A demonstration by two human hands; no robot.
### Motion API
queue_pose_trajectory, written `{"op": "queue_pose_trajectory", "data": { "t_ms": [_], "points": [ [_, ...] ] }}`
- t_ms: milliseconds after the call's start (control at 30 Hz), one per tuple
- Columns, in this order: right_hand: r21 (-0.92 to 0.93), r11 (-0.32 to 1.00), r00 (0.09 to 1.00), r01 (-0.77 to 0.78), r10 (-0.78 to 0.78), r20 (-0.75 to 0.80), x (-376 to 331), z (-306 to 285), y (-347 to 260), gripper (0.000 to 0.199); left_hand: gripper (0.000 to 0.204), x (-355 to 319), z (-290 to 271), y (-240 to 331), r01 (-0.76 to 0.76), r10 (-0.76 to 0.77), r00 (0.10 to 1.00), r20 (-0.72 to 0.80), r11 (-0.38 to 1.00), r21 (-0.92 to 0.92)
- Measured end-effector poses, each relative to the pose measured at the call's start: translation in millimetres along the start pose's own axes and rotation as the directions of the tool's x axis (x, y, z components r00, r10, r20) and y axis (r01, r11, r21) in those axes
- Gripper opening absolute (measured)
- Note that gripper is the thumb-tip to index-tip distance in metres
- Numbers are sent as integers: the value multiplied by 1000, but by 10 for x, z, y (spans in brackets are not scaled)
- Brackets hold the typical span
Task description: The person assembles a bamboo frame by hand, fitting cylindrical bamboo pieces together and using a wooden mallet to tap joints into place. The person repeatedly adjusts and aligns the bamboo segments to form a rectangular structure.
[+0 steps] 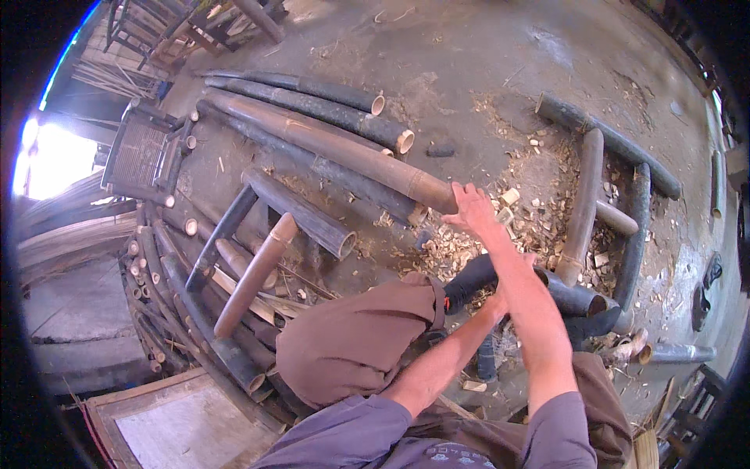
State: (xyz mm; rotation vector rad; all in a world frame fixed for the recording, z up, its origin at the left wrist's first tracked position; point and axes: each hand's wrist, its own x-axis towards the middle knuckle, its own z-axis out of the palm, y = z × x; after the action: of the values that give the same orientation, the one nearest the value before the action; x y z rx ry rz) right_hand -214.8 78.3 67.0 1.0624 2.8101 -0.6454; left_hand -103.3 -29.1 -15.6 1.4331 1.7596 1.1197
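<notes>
My right hand point(474, 211) grips the near end of a long brown bamboo pole point(344, 148), its fingers wrapped over the pole's end. My right forearm crosses over my left one. Behind it, my left hand point(530, 259) is mostly hidden; only a bit of it shows, and what it holds, if anything, cannot be seen. Close to that hand lies a dark bamboo piece point(566, 293) with its open end facing right. Several darker bamboo poles point(336, 113) lie alongside the brown one on the floor.
A joined bamboo frame point(582, 203) lies at the right, another point(258, 266) at the left. Wood chips point(461, 254) litter the floor between them. A slatted bamboo chair point(144, 152) stands far left, above a stack of bamboo lengths point(148, 313). A framed panel point(183, 426) is at lower left.
</notes>
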Motion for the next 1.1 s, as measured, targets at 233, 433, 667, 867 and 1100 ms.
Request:
{"op": "queue_pose_trajectory", "data": {
  "t_ms": [233,433,667,867,1100],
  "points": [
    [-57,998,997,28,-32,-75,-1187,-1194,965,82,36,346,-514,-156,63,-651,753,-102,225,-972],
    [-148,983,990,-105,90,-108,-2739,-1920,1224,79,87,877,-1762,-228,-95,78,988,-135,-386,-918],
    [-86,968,969,-234,226,-98,-3366,-1356,1587,79,81,613,-1586,736,-144,-531,841,-106,-30,-989],
    [-110,958,948,-265,238,-209,-2982,-516,1638,83,76,692,-2023,1036,-183,-349,900,-262,244,-952],
    [116,973,975,-199,208,-76,-2342,-94,1455,84,74,677,-2204,1704,-291,-209,869,-448,516,-805]
  ]
}}
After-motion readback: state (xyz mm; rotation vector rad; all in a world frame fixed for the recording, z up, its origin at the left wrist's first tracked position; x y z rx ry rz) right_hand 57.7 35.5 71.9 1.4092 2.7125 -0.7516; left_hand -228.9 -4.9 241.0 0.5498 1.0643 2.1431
